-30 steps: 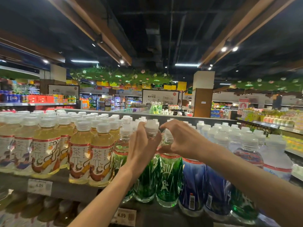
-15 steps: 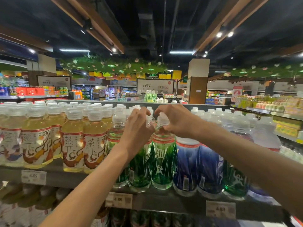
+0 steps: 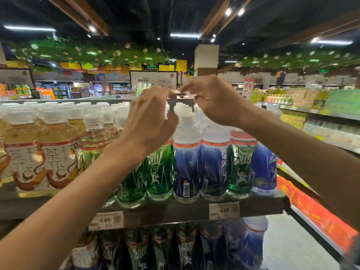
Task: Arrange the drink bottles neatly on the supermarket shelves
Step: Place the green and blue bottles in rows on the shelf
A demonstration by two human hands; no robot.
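Green-labelled bottles (image 3: 159, 172) and blue-labelled bottles (image 3: 187, 168) with white caps stand in the front row of the top shelf (image 3: 175, 211). One green bottle (image 3: 240, 168) stands among the blue ones. My left hand (image 3: 152, 121) hovers over the caps of the green bottles, thumb and fingers apart with only the shelf's back edge showing between them. My right hand (image 3: 216, 102) is raised above the blue bottles' caps, its fingers curled in with nothing visible in them. The fingertips of both hands nearly meet.
Yellow tea bottles (image 3: 58, 152) fill the shelf's left part. Price tags (image 3: 224, 210) hang on the shelf edge. More bottles (image 3: 185, 250) stand on the shelf below. An aisle floor (image 3: 288, 250) and a red display (image 3: 315, 215) lie to the right.
Both hands have let go of the green bottles' caps and risen above the row, shifting right towards the blue bottles. The view has swung right and down.
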